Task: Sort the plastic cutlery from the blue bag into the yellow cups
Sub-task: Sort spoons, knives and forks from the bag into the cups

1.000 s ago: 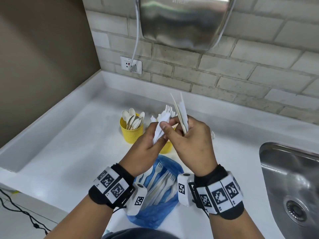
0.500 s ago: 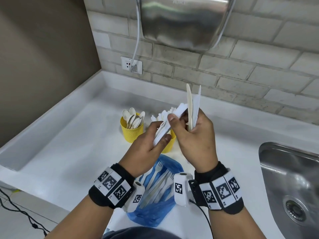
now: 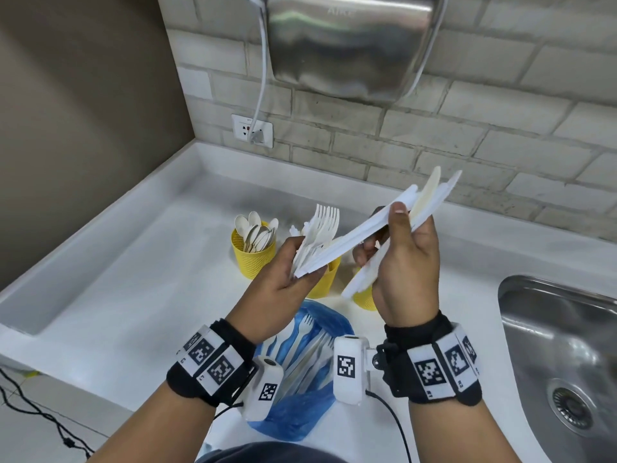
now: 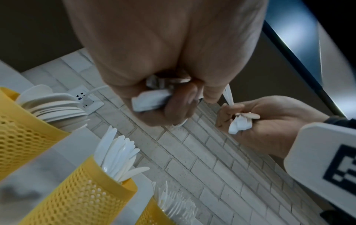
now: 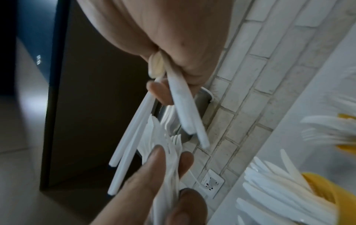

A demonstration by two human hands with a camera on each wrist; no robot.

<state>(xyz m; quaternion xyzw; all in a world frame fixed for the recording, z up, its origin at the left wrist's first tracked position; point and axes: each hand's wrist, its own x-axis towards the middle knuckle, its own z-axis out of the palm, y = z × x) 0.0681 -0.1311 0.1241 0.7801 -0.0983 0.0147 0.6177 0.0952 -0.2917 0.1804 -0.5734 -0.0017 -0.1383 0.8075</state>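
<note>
From the head view my left hand (image 3: pixel 283 272) grips a bunch of forks (image 3: pixel 322 225) and my right hand (image 3: pixel 405 259) pinches knives (image 3: pixel 430 202) above the yellow cups (image 3: pixel 253 255); I should draw each knife out cleanly; the blue bag (image 3: pixel 300 412) lies on the white table (image 3: pixel 133 279) beside a sink (image 3: pixel 551 345). The left wrist view shows cups (image 4: pixel 77 197) below; the right wrist view shows brick wall (image 5: pixel 260 76).

I see white counter (image 3: pixel 140 282) | on it: three yellow cups (image 3: pixel 253 259) holding cutlery, blue bag (image 3: pixel 300 409) of forks at near edge | sink (image 3: pixel 561 355) set in right
</note>
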